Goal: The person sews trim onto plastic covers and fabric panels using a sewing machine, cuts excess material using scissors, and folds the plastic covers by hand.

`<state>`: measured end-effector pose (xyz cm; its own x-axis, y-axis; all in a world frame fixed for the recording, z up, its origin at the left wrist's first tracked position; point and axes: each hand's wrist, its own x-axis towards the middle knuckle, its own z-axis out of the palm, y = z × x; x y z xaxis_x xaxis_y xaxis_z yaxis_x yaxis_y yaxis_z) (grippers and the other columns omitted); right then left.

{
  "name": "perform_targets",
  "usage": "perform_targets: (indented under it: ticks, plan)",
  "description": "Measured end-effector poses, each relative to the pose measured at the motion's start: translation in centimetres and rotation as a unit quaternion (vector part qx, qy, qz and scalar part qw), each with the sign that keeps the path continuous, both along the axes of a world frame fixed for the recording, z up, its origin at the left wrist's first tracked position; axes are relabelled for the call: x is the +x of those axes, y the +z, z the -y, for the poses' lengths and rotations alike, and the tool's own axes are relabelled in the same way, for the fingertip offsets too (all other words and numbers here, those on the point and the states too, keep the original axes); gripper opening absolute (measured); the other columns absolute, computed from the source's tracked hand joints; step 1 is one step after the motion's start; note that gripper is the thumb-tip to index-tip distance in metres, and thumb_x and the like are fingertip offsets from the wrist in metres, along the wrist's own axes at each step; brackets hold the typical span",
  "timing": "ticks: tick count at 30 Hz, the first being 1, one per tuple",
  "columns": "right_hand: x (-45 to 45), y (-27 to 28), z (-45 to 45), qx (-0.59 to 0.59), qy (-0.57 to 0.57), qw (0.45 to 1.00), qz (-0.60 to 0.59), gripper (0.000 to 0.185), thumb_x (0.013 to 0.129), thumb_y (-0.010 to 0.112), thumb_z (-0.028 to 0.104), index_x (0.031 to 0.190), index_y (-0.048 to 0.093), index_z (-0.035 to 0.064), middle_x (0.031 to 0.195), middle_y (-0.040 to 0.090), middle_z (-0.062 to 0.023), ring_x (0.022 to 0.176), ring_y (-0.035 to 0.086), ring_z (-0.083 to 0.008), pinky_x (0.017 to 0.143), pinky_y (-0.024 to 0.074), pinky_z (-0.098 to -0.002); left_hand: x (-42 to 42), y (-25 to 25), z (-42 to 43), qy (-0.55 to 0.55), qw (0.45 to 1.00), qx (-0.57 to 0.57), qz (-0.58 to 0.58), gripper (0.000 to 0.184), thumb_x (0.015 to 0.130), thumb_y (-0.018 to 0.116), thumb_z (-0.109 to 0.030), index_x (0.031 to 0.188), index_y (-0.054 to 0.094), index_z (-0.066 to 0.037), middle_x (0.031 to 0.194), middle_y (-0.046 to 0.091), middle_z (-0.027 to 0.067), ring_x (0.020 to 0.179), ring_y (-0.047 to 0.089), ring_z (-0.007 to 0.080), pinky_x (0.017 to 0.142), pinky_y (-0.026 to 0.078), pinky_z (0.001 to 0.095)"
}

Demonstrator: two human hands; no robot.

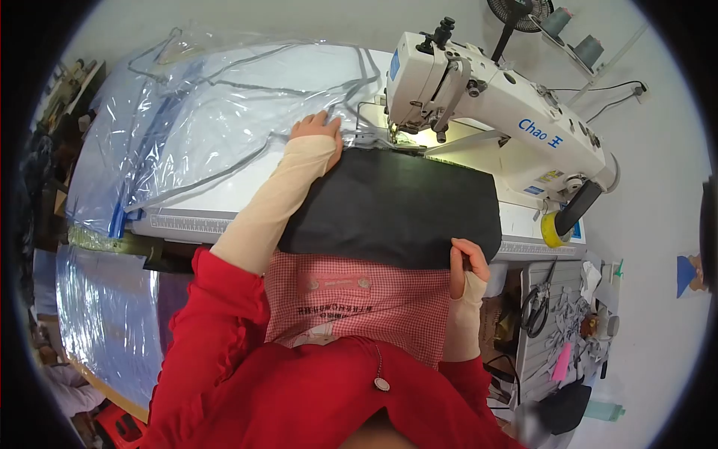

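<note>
A black fabric panel (396, 206) lies across the front of the sewing machine (493, 105), its far edge close to the presser foot (404, 138). My left hand (318, 133) rests with fingers spread on clear plastic sheeting with grey edging (247, 86), beside the panel's far left corner. At the panel's near right edge, my right hand (469, 258) pinches the black fabric between thumb and fingers. The needle tip and the join at the presser foot are too small to make out.
A ruler strip (191, 223) runs along the table's front edge. Black scissors (535, 308) and scraps lie on a grey side tray (527, 359) at right. A roll of yellow tape (553, 230) hangs by the machine. Folded clear plastic (108, 314) lies at lower left.
</note>
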<state>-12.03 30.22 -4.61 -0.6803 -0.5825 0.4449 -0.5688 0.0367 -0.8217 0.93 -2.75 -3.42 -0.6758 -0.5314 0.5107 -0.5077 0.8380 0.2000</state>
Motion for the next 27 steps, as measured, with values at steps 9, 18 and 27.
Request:
perform_targets:
  ticks: [9,18,27]
  plan:
    - [-3.9,0.8,-7.6,0.029,-0.328,0.94,-0.093,0.03,0.082,0.059,0.006,0.112,0.055,0.0023,0.107,0.057,-0.0089,0.096,0.053,-0.0183,0.083,0.0425,-0.0304,3.6,-0.7,-2.6,0.022,0.998,-0.052,-0.009,0.025,0.077,0.057,-0.013,0.101,0.059,-0.005,0.103,0.056,0.0155,0.097,0.054,0.0326,0.079,0.044,0.0438]
    - [-11.5,-3.8,-23.5,0.217,-0.441,0.867,-0.079,0.031,0.08,0.061,0.021,0.102,0.057,-0.0007,0.105,0.057,-0.0201,0.096,0.056,-0.0299,0.084,0.0432,-0.0382,-2.0,5.0,-2.1,-0.232,0.968,-0.088,0.024,0.03,0.063,0.057,0.0,0.093,0.056,-0.004,0.098,0.057,0.0109,0.096,0.053,0.0295,0.081,0.045,0.0369]
    - [-10.5,-1.9,-23.9,0.33,-0.317,0.889,-0.014,0.044,0.076,0.059,0.021,0.113,0.048,-0.002,0.095,0.059,-0.0158,0.082,0.059,-0.0309,0.075,0.0473,-0.0365,-0.5,2.1,-1.8,-0.118,0.982,0.086,0.116,0.019,0.083,0.057,-0.029,0.095,0.061,-0.015,0.088,0.063,0.0044,0.089,0.059,0.0244,0.085,0.034,0.0424]
